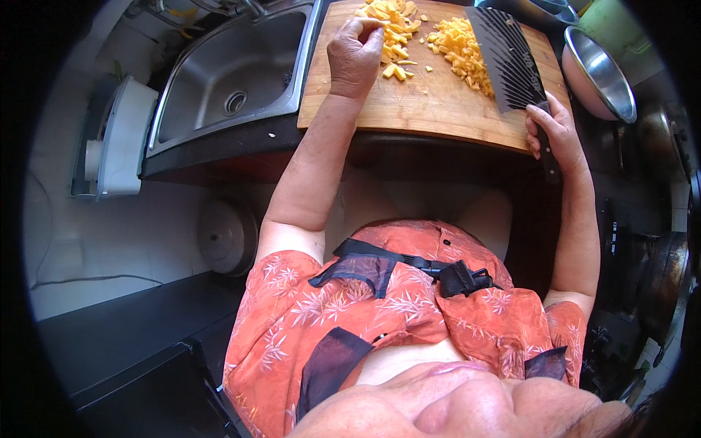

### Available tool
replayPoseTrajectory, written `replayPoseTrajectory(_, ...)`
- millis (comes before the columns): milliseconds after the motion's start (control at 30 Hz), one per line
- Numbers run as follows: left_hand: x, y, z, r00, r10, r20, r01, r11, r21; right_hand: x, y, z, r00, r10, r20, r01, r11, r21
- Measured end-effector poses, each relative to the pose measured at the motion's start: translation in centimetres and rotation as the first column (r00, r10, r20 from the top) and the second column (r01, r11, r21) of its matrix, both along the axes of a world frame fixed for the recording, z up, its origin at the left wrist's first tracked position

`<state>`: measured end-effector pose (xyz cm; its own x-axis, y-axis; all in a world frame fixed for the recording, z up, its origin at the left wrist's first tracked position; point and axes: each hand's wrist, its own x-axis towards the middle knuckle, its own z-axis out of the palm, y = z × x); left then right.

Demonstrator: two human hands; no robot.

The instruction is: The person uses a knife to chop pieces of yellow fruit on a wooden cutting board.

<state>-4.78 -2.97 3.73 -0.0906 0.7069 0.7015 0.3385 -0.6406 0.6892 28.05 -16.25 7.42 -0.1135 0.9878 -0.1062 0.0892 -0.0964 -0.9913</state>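
Observation:
My right hand (554,130) grips the dark handle of a wide cleaver (509,60). Its patterned blade lies tilted over the right part of a wooden cutting board (438,117), beside a heap of finely diced yellow-orange food (463,52). My left hand (356,52) is over the board's left part, its fingers curled with the thumb near the forefinger; whether a small piece is between them cannot be told. Next to it lies a looser pile of larger yellow-orange pieces (397,33), partly hidden by the hand. Several small bits are scattered between the two heaps.
A stainless steel sink (230,60) adjoins the board's left side. Right of the board stands a metal bowl (599,76), with a green container (619,27) behind it. A white bin-like container (128,137) is left of the sink. Dark pans (662,284) are at the far right.

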Motion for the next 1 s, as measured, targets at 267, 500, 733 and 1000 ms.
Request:
replayPoseTrajectory(267,-3.2,-2.7,1.2,0.721,-0.168,-0.672,0.119,0.986,-0.119,-0.5,-0.4,-0.5,0.997,-0.009,-0.077,0.014,0.998,0.062)
replayPoseTrajectory(500,-3.0,-2.0,1.6,0.509,-0.059,-0.859,0.105,0.994,-0.007,-0.6,-0.6,-0.7,0.997,0.013,-0.082,-0.003,0.993,0.115)
replayPoseTrajectory(733,-2.3,-0.3,2.9,0.350,-0.195,-0.916,0.244,0.963,-0.112,-0.6,-0.5,-0.9,0.997,-0.005,-0.074,0.015,0.991,0.132)
replayPoseTrajectory(1000,-0.1,1.0,3.4,0.272,-0.181,-0.945,0.327,0.941,-0.086,-0.5,-0.4,-1.1,0.995,0.007,-0.095,0.006,0.991,0.136)
